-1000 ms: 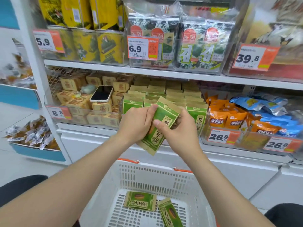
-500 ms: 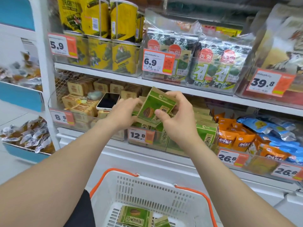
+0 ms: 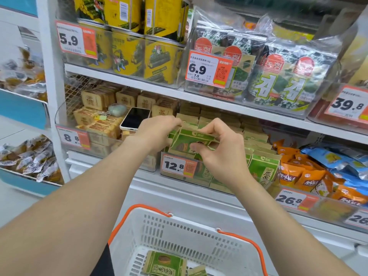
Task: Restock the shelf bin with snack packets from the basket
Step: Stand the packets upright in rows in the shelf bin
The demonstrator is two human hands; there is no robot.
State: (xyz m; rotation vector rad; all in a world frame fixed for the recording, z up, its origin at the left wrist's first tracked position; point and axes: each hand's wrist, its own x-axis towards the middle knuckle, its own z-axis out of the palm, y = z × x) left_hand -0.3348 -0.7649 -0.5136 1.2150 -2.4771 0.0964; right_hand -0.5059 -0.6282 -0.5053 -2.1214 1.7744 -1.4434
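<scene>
Down at six o'clock, the white basket [image 3: 179, 222] sits low with at least two spare packets [image 3: 164, 264] lying flat inside, so there's work left. Moving up to the middle, both arms reach in. The right hand [image 3: 221, 152] has its grip clamped on the green packet [image 3: 191, 139], thumb and fingers pinching its right edge. The left hand [image 3: 157, 132] curls its grip round the top left corner. The packet hangs tilted just above the front row of the shelf bin [image 3: 201, 178], right over the 12.8 price tag [image 3: 176, 166]. Best play, I'd say: stand it upright, label forward, and slide it in without crumpling its neighbours. Out at ten o'clock, a phone [image 3: 135, 118] rests on the next bin's stock, so mind that left elbow.
</scene>
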